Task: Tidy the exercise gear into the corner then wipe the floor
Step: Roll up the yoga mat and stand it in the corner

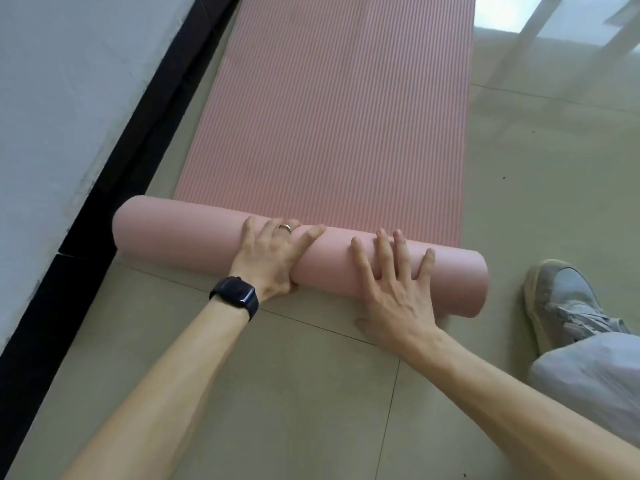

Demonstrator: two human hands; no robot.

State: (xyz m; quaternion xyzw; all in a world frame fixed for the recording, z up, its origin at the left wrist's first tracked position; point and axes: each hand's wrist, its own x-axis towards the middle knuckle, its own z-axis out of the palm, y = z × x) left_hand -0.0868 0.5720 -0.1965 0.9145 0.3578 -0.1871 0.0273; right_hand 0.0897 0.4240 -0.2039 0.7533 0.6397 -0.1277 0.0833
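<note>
Pink mat (329, 116), partly rolled, lies just beside the wall (52, 98). Left hand (273, 258) and right hand (398, 285) press the roll, fingers spread flat. Judged light, soft, springy; best held mid-roll.

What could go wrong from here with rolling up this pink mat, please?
The roll juts past the flat mat's left edge, so it may wind crooked.
The left hand and right hand only press with open fingers; easing off could let it spring open.
The shoe sits close to its right end and might snag it.
</note>
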